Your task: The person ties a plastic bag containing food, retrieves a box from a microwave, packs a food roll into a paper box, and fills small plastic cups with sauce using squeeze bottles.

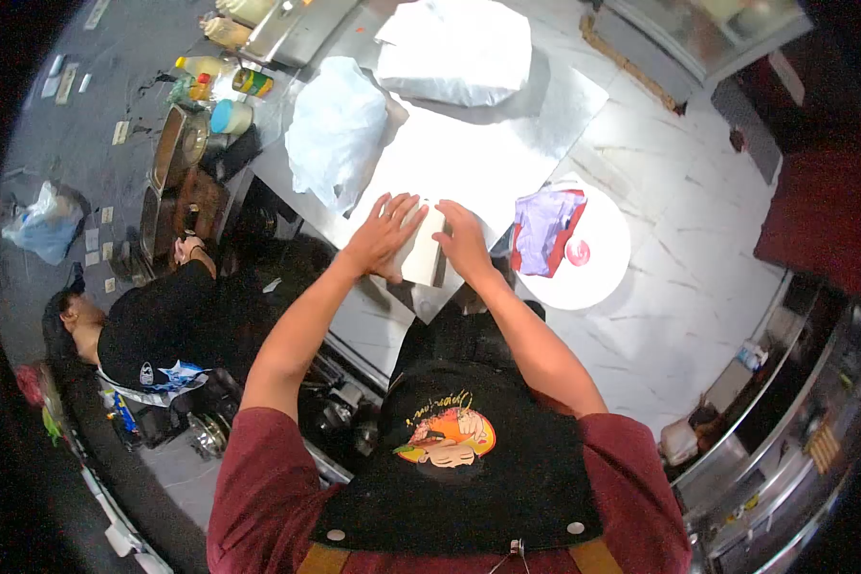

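A small whitish, box-like item (423, 251) lies at the near corner of the brightly lit table (555, 115). My left hand (385, 236) rests on its left side, fingers spread over its edge. On its right side is my right hand (461, 239), with the fingertips against its upper edge and the fingers slightly bent. What the item is made of is too overexposed to tell. Beyond my left hand lies a pale plastic bag (335, 134), and a larger white wrapped bundle (454, 48) sits at the table's far side.
Right of the table, a round white surface (603, 258) holds a purple and red packet (548, 230) and a pink round item (579, 252). A co-worker in black (158, 320) is at the left, near metal trays (170, 148) and bottles (201, 65). Metal shelving (784, 459) stands lower right.
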Tool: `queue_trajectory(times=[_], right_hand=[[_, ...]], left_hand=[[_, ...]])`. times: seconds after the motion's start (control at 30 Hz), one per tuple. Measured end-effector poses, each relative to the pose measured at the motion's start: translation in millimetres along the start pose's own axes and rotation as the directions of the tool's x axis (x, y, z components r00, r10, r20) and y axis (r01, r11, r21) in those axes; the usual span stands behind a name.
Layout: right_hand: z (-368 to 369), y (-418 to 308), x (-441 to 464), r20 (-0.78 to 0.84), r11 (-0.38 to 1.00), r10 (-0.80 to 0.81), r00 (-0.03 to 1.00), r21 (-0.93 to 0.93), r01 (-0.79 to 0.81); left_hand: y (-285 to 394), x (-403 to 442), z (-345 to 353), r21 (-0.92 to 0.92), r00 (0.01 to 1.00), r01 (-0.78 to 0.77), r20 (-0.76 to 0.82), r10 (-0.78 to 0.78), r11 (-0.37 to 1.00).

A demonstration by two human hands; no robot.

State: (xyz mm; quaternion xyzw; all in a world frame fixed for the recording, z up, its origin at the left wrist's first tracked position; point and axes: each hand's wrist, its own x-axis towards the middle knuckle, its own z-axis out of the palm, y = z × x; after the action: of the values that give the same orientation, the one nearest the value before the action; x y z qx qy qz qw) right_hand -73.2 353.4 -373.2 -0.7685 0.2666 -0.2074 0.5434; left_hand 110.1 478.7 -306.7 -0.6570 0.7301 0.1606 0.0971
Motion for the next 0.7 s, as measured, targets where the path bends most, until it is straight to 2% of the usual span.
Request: queue_trajectory(times=[0.03, 0.07, 0.17, 0.23, 0.3, 0.37, 0.47, 0.57, 0.7], right_hand=[[3, 5, 2, -0.021, 1.000, 0.000, 1.000, 0.028, 0.001], [9, 10, 3, -0.107, 0.972, 0.047, 0.993, 0.234, -0.021], [-12, -19, 3, 0.015, 0.973, 0.225, 0.974, 0.042, -0.225], [1, 2, -15, -0.056, 0.983, 0.128, 0.990, 0.137, -0.119], [-23, -34, -44, 0.023, 0.958, 0.264, 0.964, -0.119, -0.259], [-31, -47, -78, -0.112, 0.976, 0.216, 0.970, 0.009, -0.216], [-54, -59, -132, -0.142, 0.965, 0.249, 0.958, 0.118, -0.234], [-88, -79, -175, -0.068, 0.957, 0.289, 0.955, 0.018, -0.289], [-122, -92, -197, -0.009, 0.954, 0.287, 0.958, -0.087, -0.286]], left_hand=[[3, -3, 3, -0.043, 0.999, 0.015, -0.039, -0.017, 0.999], [11, -7, 7, -0.091, 0.992, 0.077, -0.091, -0.085, 0.993], [35, -11, 22, -0.204, 0.933, 0.238, -0.224, -0.282, 0.950], [51, -9, 36, -0.208, 0.861, 0.375, -0.283, -0.423, 0.903], [63, -12, 29, -0.323, 0.801, 0.469, -0.238, -0.550, 0.822], [61, -6, 30, -0.343, 0.756, 0.551, -0.179, -0.629, 0.760], [70, -1, 20, -0.400, 0.709, 0.638, -0.028, -0.704, 0.658], [75, 5, 13, -0.425, 0.669, 0.656, -0.055, -0.741, 0.624], [75, 15, 6, -0.414, 0.619, 0.732, 0.069, -0.783, 0.542]])
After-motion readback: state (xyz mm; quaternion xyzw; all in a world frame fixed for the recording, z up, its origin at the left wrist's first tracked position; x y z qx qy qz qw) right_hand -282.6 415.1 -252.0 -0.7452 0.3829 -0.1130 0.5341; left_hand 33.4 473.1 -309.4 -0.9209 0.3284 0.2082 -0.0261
